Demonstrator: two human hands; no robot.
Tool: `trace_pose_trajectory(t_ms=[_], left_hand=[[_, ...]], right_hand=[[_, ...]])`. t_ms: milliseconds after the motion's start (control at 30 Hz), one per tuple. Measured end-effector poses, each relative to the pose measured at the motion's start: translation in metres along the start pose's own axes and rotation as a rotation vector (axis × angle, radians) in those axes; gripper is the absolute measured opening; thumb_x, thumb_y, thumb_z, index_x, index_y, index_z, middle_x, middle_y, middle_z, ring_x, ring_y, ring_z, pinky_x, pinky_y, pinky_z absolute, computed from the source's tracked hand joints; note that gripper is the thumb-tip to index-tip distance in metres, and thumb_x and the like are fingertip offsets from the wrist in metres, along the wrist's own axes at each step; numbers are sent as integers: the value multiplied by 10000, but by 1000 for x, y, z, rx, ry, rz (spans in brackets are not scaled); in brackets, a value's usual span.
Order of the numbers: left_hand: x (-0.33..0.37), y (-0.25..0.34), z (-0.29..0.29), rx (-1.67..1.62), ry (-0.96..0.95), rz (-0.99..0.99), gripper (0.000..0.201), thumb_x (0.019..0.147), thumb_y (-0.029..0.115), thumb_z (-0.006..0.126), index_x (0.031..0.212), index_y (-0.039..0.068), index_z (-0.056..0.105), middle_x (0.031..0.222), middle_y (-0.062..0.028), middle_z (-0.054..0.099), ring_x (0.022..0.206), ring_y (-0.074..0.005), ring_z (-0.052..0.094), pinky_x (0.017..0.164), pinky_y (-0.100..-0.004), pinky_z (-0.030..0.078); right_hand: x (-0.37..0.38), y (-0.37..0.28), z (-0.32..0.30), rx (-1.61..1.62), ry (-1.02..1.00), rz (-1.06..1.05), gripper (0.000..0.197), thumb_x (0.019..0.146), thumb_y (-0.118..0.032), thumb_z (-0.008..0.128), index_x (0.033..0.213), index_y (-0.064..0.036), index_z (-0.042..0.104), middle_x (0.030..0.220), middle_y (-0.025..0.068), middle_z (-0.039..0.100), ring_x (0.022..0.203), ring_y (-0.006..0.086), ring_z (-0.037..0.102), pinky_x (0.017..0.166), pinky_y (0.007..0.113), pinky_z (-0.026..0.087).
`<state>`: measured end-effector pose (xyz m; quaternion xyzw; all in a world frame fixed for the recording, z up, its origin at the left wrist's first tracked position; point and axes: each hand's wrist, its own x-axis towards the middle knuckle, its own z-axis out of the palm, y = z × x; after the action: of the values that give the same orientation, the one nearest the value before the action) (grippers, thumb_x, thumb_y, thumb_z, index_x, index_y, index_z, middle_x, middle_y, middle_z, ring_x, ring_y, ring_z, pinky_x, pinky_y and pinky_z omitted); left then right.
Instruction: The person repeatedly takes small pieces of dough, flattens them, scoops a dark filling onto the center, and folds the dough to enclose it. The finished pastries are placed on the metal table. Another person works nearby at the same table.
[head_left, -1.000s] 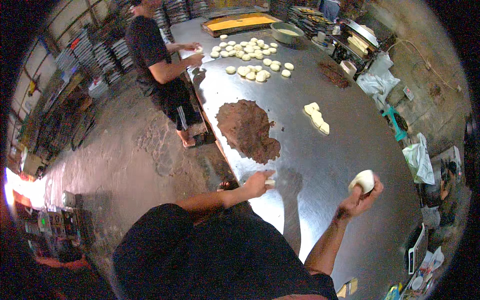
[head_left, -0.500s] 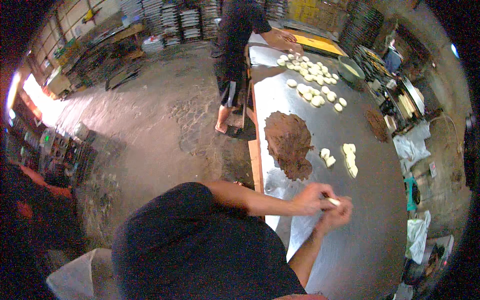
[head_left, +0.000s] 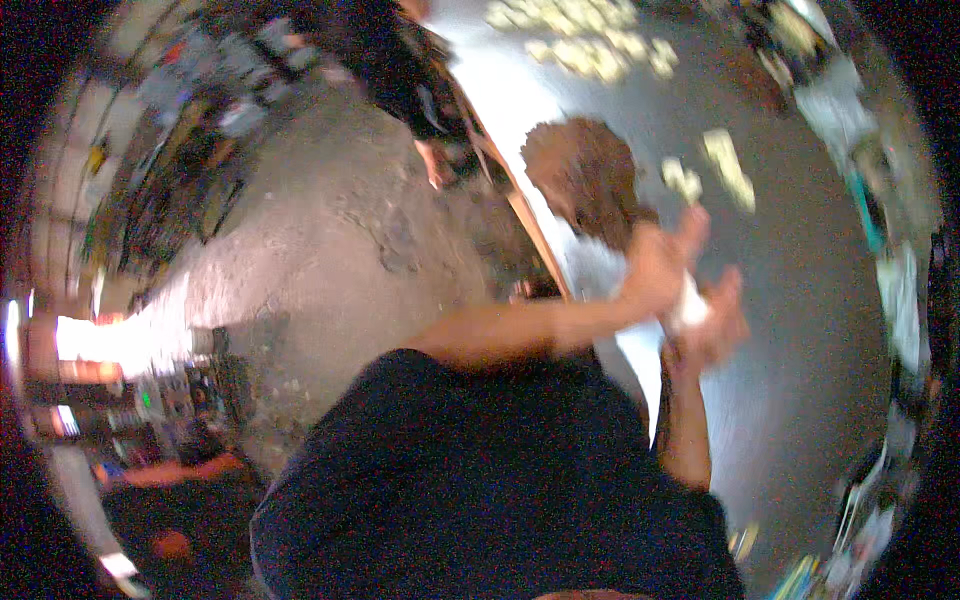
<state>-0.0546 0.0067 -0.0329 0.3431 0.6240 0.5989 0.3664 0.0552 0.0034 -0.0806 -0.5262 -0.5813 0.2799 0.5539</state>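
A small white piece of dough (head_left: 690, 305) sits between my two hands, over the near part of the metal table. My right hand (head_left: 718, 325) cups it on the palm, fingers loosely spread. My left hand (head_left: 660, 265) is alongside with its fingers stretched out, its palm turned to the dough; whether it touches cannot be made out through the blur. Just beyond my left hand is a big brown mound of filling (head_left: 580, 175). A few dough pieces (head_left: 682, 180) and a longer strip of dough (head_left: 729, 170) lie farther along the table.
Many dough pieces (head_left: 590, 40) cover the far end of the metal table (head_left: 800, 400). Another person (head_left: 375, 60) stands at the table's left side. Bags and other items (head_left: 840, 110) line the right edge. A concrete floor (head_left: 330, 260) stretches to the left.
My view has swung, so the table's contents sit higher in it. My hands, earlier closed together around the dough, have spread their fingers, and more of the white piece shows.
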Motion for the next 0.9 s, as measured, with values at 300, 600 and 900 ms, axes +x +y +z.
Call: trace_pose_trajectory(t_ms=[300, 600, 900], left_hand=[[-4, -130, -115, -140, -206, -646, 607, 944, 587, 432, 1022, 19, 632, 879, -75, 665, 739, -160, 594, 637, -308, 478], [17, -160, -193, -297, -152, -697, 457, 958, 417, 523, 1141, 5, 592, 930, -94, 682, 760, -175, 655, 677, -294, 542], [16, -132, -172, -355, -236, -642, 433, 970, 402, 510, 1061, -8, 614, 871, -81, 659, 768, -162, 642, 696, -289, 535]], right_hand=[[-20, 58, 26, 750, -567, 962, 290, 900, -197, 609, 1135, -26, 613, 1133, 105, 648, 1066, 240, 614, 956, 369, 481], [98, 127, 129, -501, -786, -739, 257, 828, -123, 597, 1077, -81, 646, 1075, 182, 652, 973, 368, 626, 849, 440, 503], [78, 112, 75, -384, -1115, -95, 193, 828, -214, 646, 945, -62, 627, 851, 149, 667, 816, 335, 644, 721, 426, 517]])
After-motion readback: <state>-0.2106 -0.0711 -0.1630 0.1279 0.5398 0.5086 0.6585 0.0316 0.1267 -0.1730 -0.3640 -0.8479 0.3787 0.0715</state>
